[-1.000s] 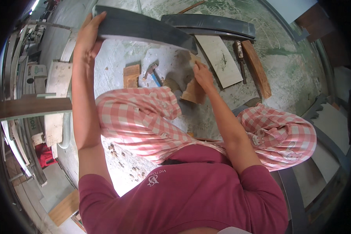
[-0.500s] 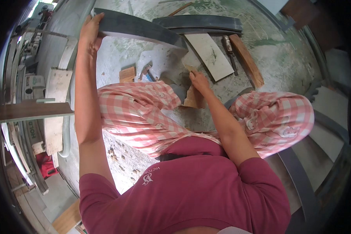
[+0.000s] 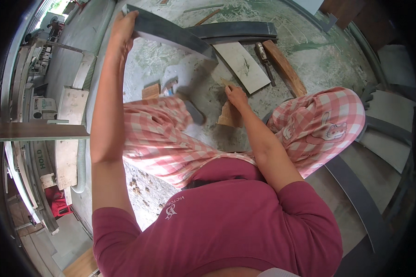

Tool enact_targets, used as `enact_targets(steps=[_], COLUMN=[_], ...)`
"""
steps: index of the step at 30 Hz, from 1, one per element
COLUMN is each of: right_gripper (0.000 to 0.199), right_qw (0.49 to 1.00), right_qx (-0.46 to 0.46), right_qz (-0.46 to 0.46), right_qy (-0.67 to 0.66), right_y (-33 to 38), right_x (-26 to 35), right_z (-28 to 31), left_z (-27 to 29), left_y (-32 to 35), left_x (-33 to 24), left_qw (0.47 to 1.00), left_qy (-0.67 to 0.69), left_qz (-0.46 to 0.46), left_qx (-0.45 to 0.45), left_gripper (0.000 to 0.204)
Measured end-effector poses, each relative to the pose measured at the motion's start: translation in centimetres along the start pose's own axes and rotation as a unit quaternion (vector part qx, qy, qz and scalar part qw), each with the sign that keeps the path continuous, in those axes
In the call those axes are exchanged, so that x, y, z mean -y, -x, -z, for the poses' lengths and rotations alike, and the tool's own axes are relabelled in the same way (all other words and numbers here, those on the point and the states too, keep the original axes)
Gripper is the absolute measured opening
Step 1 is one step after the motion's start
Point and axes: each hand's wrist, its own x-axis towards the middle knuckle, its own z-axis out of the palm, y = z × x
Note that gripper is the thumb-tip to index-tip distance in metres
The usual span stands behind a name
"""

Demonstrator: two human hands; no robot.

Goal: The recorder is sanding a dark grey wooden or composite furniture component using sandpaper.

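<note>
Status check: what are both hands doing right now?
Left hand grips end of curved dark grey strip. Right hand on small tan wooden piece. Nothing between them.

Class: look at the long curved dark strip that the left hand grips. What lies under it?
Under the strip lies bare concrete floor; its right end passes over a pale flat tile. The left hand covers its left end, so what is beneath there cannot be seen.
</note>
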Motion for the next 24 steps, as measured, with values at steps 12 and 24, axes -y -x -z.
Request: enact_targets(steps=[12, 24], right_gripper=[0.048, 0.05], right_qw=[0.999, 0.998], right_qx=[-0.037, -0.051], right_qz=[0.034, 0.044], right_qy=[0.01, -0.013], right_y=[2.0, 0.5], right_x=[0.1, -0.7], right_z=[0.8, -1.4], left_z=[-1.4, 4.1], left_y=[-3.5, -1.9], left_x=[-0.1, 2.9], left_qw=[0.994, 0.994], left_qy=[-0.105, 0.109], left_qz=[-0.021, 0.003], left_qx=[0.005, 0.034], left_gripper=[0.043, 0.032])
